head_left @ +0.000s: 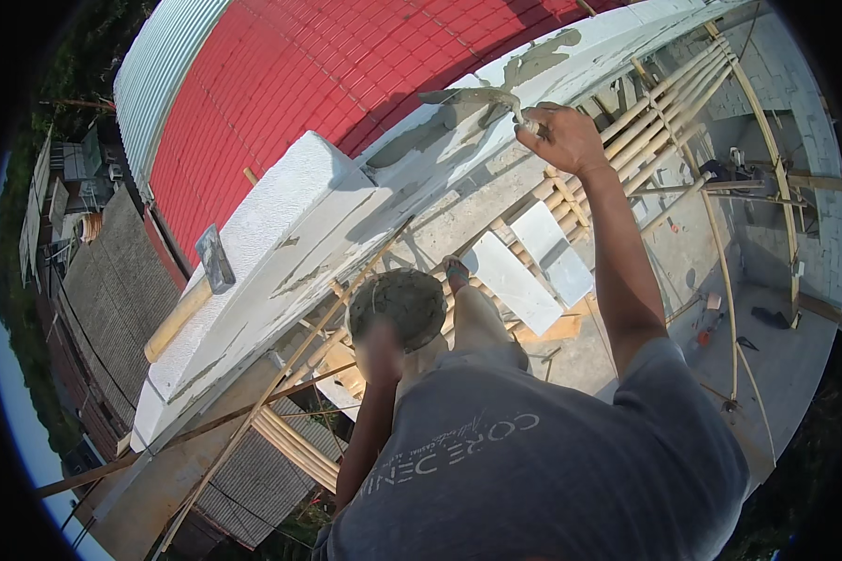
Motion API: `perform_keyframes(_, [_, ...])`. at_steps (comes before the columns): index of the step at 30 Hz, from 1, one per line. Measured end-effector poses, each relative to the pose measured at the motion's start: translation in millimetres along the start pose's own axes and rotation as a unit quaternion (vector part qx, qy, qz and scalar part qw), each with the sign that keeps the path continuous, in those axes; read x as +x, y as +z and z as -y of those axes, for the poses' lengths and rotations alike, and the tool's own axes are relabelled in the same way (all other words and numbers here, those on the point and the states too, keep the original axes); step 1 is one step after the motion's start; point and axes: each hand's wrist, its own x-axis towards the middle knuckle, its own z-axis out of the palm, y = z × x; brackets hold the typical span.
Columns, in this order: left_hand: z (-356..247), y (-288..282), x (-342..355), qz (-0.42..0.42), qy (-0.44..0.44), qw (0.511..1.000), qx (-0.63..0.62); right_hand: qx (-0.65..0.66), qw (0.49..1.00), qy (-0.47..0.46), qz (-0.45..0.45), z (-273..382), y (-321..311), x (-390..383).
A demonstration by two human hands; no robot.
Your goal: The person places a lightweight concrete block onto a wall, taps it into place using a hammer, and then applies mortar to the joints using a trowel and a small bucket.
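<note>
My right hand (561, 138) grips the handle of a trowel (468, 98), whose blade lies over the wet grey mortar along the top of a white block wall (402, 138). My left hand (382, 360) is blurred at the near side of a round bucket (398, 301) full of grey mortar, below the wall; whether its fingers grip it I cannot tell. To the left, a flat metal tool (216, 258) lies on a raised white block (271, 196), beside a pale wooden piece (173, 325).
A red tiled roof (281, 56) lies beyond the wall. Bamboo poles (655, 131) form scaffolding at the right, high above a concrete floor. Two pale slabs (517, 279) rest on the poles near my foot (457, 273). Corrugated roofs (112, 299) sit lower at the left.
</note>
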Motion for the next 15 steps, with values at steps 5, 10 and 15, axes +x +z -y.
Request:
perform_keyframes(5, [6.1,-4.7,7.0,-0.023,-0.003,0.999,-0.024,-0.098,0.988,0.09,0.082,-11.4,-10.5,33.6])
perform_keyframes(10, [3.9,-1.0,9.3,-0.044,-0.016,0.998,-0.046,-0.039,0.994,0.096,-0.023,-49.6,30.1,21.1])
perform_keyframes(15, [3.8,3.5,14.1,-0.049,-0.033,0.997,-0.056,0.079,0.97,0.157,-0.167,-23.9,127.8,-23.5])
